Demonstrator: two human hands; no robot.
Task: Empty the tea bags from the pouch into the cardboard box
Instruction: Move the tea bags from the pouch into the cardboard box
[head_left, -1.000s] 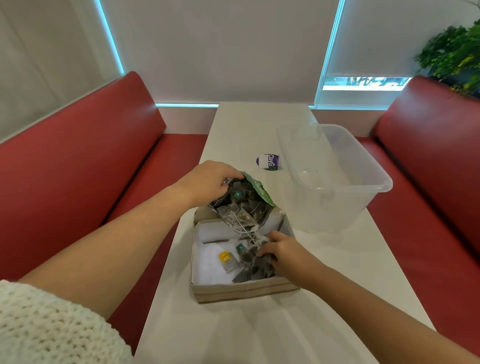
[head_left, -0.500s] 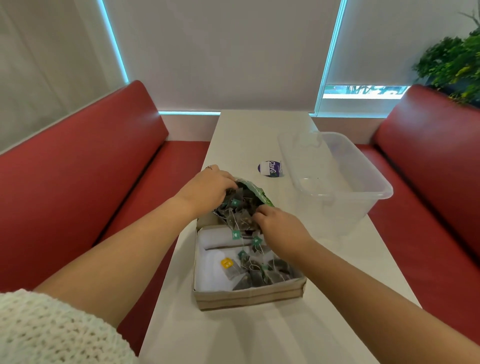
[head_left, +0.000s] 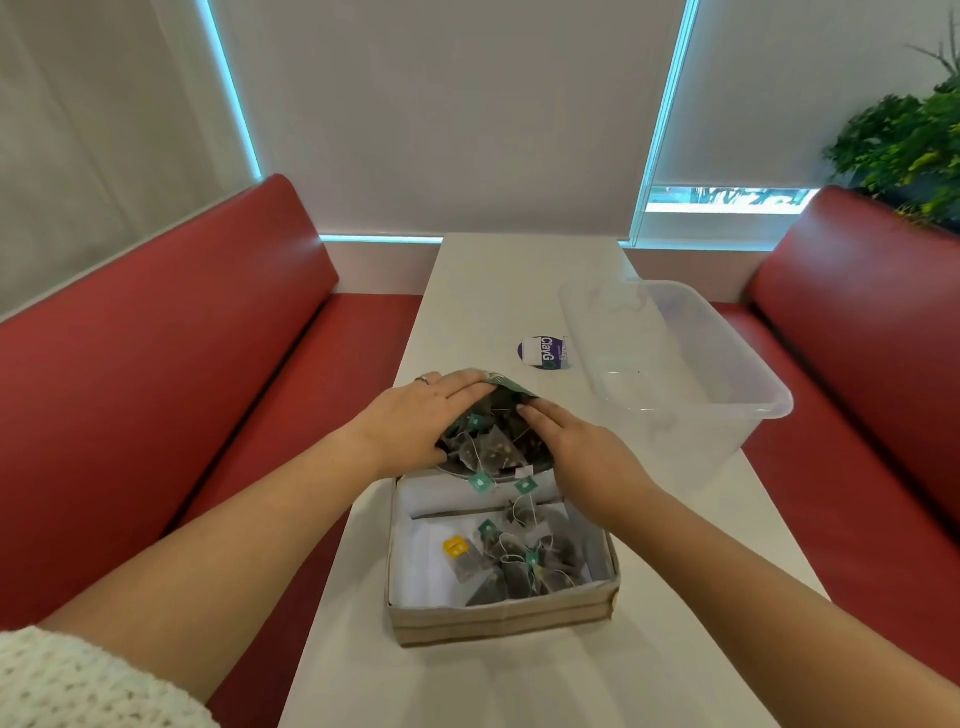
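A green pouch (head_left: 511, 387) lies tipped over the far edge of the cardboard box (head_left: 498, 621), its mouth facing me and full of dark pyramid tea bags (head_left: 491, 447). My left hand (head_left: 415, 421) grips the pouch's left side. My right hand (head_left: 576, 452) lies on its right side, fingers stretched toward the opening. Several tea bags (head_left: 519, 564) with green tags and one yellow tag lie on the box's white lining. Two green tags hang from the pouch over the box.
A clear plastic tub (head_left: 680, 374) stands on the white table (head_left: 467, 686) to the right of the pouch. A round purple sticker (head_left: 543, 352) lies beyond the pouch. Red benches (head_left: 156, 374) flank the table.
My right hand left the tea bags in the box and rose to the pouch's right side. The pouch sank lower, and its mouth spread wider between both hands.
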